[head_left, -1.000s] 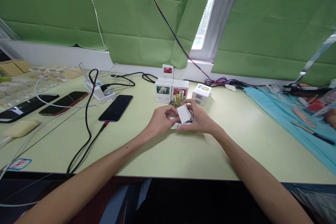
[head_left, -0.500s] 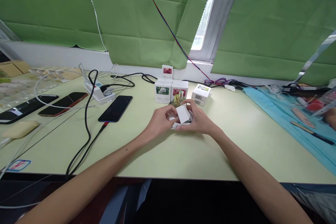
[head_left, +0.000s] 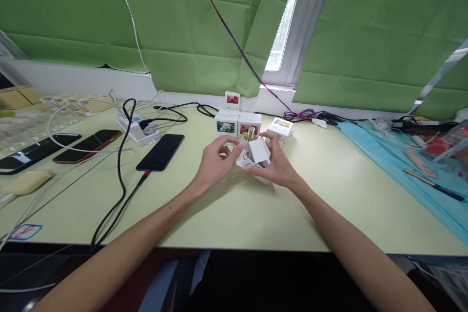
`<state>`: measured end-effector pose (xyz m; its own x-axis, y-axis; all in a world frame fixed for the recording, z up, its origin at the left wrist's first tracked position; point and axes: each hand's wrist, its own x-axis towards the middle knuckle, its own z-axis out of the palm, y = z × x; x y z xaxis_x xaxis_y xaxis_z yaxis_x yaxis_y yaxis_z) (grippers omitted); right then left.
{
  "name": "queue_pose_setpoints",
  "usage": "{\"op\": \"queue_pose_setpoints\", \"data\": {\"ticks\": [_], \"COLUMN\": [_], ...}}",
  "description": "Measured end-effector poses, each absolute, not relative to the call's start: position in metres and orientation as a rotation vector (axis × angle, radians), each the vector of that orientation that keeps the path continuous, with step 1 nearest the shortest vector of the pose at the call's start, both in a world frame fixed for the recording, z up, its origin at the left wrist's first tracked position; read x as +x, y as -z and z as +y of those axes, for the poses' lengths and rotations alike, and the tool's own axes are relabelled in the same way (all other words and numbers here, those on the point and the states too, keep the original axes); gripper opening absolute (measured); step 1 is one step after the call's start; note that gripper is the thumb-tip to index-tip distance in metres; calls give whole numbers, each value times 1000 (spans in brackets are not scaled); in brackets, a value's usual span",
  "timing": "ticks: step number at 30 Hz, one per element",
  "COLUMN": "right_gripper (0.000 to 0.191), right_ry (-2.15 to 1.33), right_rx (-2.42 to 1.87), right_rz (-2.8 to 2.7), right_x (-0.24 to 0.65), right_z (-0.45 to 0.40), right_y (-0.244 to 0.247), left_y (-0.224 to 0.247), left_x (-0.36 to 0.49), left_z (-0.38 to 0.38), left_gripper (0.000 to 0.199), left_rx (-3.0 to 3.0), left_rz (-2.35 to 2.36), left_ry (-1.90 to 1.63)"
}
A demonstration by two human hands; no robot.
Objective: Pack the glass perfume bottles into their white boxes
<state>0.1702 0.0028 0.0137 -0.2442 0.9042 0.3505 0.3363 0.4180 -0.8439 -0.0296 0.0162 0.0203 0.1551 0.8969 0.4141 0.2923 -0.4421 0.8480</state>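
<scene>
My right hand (head_left: 277, 165) is wrapped round a small white box (head_left: 259, 150) whose flaps stand up. My left hand (head_left: 218, 158) is at the box's left side, thumb and index finger curled close to a flap; whether they pinch it is too small to tell. Just behind the box are gold-capped bottles (head_left: 251, 132), partly hidden. White boxes with flower pictures (head_left: 226, 126) stand behind them, and another white box (head_left: 281, 127) lies to the right.
On the left of the table (head_left: 204, 214) lie a black phone (head_left: 161, 152), more phones, a power strip (head_left: 136, 131) and loose cables. A blue sheet (head_left: 387, 163) with a pen (head_left: 433, 184) covers the right side.
My left hand has drawn back a little to the left from the box. The box has tilted and opened out, showing more of its flaps and inside.
</scene>
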Motion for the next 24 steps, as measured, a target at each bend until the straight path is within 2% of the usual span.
{"op": "queue_pose_setpoints", "data": {"ticks": [24], "right_gripper": [88], "right_ry": [-715], "right_rx": [-998], "right_rz": [-1663], "right_x": [162], "right_z": [-3], "right_y": [-10], "left_y": [-20], "left_x": [-25], "left_z": [12], "left_gripper": [28], "left_rx": [1883], "left_rz": [868], "left_ry": [-1453]}}
